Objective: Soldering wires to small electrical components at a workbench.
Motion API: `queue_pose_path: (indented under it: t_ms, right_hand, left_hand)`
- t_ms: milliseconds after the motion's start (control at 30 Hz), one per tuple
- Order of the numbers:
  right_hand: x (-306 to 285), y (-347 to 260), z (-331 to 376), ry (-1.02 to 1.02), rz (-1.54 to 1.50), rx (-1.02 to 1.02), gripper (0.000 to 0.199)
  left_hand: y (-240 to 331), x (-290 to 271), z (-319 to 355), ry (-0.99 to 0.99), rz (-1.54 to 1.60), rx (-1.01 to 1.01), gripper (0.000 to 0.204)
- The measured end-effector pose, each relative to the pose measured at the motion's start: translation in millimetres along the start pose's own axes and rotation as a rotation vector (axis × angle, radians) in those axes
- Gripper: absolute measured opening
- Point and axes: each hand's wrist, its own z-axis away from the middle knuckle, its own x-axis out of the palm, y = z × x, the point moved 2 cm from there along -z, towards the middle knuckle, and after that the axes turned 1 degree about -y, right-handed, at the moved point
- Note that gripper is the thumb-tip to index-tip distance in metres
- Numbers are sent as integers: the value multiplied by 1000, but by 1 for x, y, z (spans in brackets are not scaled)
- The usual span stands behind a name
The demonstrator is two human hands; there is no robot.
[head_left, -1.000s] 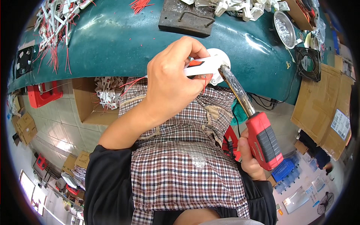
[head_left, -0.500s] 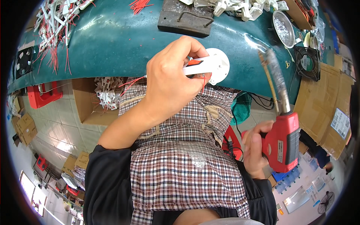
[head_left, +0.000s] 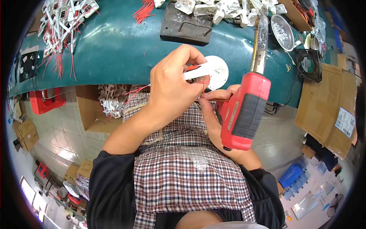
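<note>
My left hand point(head_left: 171, 82) is closed round the arm of a white plastic fitting with a round disc end point(head_left: 218, 74), held just over the near edge of the bench. Thin red wires point(head_left: 134, 91) trail from the fitting on both sides of that hand. My right hand point(head_left: 212, 124) is wrapped on a red and black soldering gun point(head_left: 241, 112), partly hidden behind it. The gun's metal barrel point(head_left: 260, 45) points away across the bench. Thumb and forefinger of the right hand meet at a red wire end point(head_left: 203, 91) just below the disc.
A dark metal block with a handle point(head_left: 185, 28) lies on the green bench point(head_left: 114, 53). White fittings point(head_left: 228, 11) are heaped behind it, wired ones point(head_left: 63, 23) at far left. A metal dish point(head_left: 283, 32), small fan point(head_left: 308, 65) and cardboard point(head_left: 324, 107) are at right.
My right hand has come up and left with the soldering gun, and its fingertips now meet at the red wire. The fitting has shifted slightly toward me.
</note>
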Motion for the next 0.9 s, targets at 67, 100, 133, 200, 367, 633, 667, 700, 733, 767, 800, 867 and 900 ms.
queue_pose_path:
  t_ms: [67, 100, 133, 200, 367, 633, 667, 700, 733, 767, 800, 867, 900]
  right_hand:
    - [-6, -3, -1, -49, 49, 43, 25]
    - [-9, 2, 0, -35, 138, -74, 34]
    - [-15, 4, -3, -34, 138, -74, 34]
    - [-23, 5, -10, -91, 82, -172, 62]
    - [-23, 8, -22, -62, -224, -141, 61]
    - [-24, 10, -28, -62, 105, -268, 59]
    - [-24, 10, -29, -70, 163, -314, 59]
    - [-24, 9, -29, -69, 163, -312, 59]
    - [-24, 8, -29, -63, 164, -314, 58]
    - [-24, 7, -30, -57, 165, -317, 58]
    - [-23, 7, -29, -58, 163, -317, 58]
    - [-22, 7, -29, -77, 162, -308, 58]
    - [-21, 8, -29, -76, 162, -308, 58]
  left_hand:
    - [2, 0, -1, -33, 40, 8, 25]
    - [2, -2, -2, -34, 42, 9, 25]
    - [0, -4, -4, -120, 108, -68, 29]
    - [-2, -9, -7, -207, 174, -144, 33]
    - [-4, -18, -8, -392, 431, -194, 52]
    - [3, -11, -6, -99, -114, 414, 19]
    - [5, -13, -6, -101, -114, 414, 19]
    - [10, -15, -5, -139, -158, 418, 18]
    - [13, -16, -4, -173, -203, 421, 19]
    - [14, -15, -3, -173, -205, 420, 19]
    - [14, -13, -2, -132, -156, 391, 17]
    - [12, -10, -2, -95, -104, 364, 18]
    - [10, -9, -2, -82, -107, 374, 18]
